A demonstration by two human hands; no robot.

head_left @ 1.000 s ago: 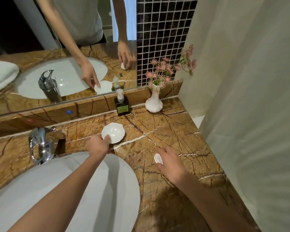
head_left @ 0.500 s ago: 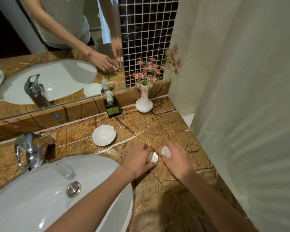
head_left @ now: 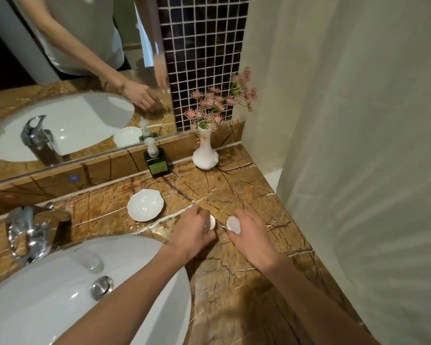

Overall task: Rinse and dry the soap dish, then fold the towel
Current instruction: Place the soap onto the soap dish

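Note:
The white scalloped soap dish (head_left: 145, 204) sits empty on the brown marble counter (head_left: 234, 185), between the tap and my hands. Just right of the dish, my left hand (head_left: 193, 234) pinches a small white round piece (head_left: 212, 222) low over the counter. My right hand (head_left: 250, 236) grips a second small white round piece (head_left: 234, 224) a few centimetres further right. The two pieces sit close together and do not touch. I cannot tell what the pieces are. No towel shows on the counter.
A white basin (head_left: 67, 290) with a chrome tap (head_left: 30, 232) fills the lower left. A dark soap pump bottle (head_left: 156, 160) and a white vase of pink flowers (head_left: 205, 155) stand at the back by the mirror (head_left: 60, 120). A pale curtain (head_left: 358, 145) hangs on the right.
My left hand let go of the soap dish and moved right to meet my right hand. Each hand now holds one white round piece, where earlier only the right hand held something white.

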